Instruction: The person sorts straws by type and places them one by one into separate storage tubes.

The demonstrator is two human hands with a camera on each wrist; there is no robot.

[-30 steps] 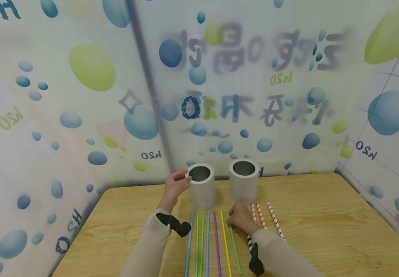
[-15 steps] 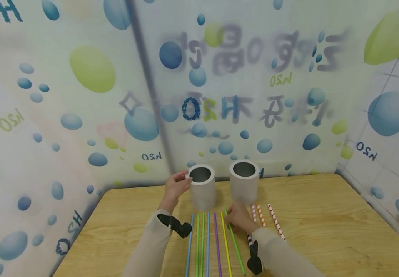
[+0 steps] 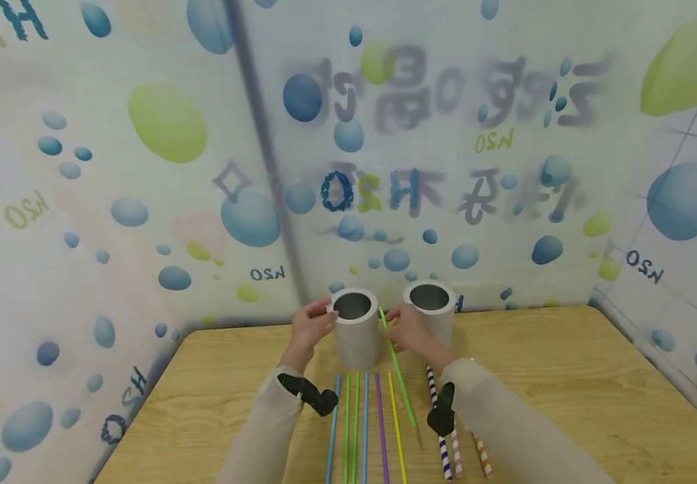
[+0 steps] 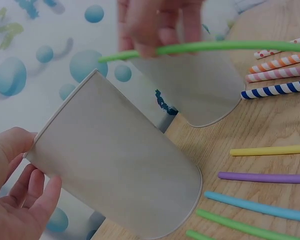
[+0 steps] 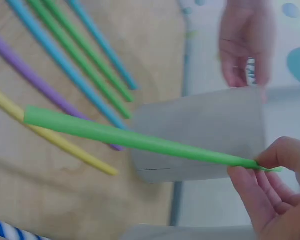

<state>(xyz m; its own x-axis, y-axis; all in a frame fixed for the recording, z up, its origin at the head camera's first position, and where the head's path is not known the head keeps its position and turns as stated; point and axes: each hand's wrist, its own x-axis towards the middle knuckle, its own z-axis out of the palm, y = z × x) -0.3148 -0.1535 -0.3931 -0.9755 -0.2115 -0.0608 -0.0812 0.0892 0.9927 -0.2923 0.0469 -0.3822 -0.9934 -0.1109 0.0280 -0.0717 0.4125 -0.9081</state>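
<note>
My right hand pinches a green straw near its upper end, as the right wrist view also shows. The straw is tilted and lifted off the table, its upper end beside the left container's rim. My left hand holds the rim of the left white cylindrical container, with fingers and thumb at its left edge. That container stands upright and its dark inside shows no straw. A second white container stands just right of it, partly hidden behind my right hand.
Plain straws lie in a row on the wooden table, among them a purple straw and a yellow straw. Striped straws, including a navy-striped straw, lie partly under my right arm. A patterned curtain hangs behind.
My right hand has lifted the green straw off the table and moved it up and forward, between the two containers. My left hand stays at the left container's rim.
</note>
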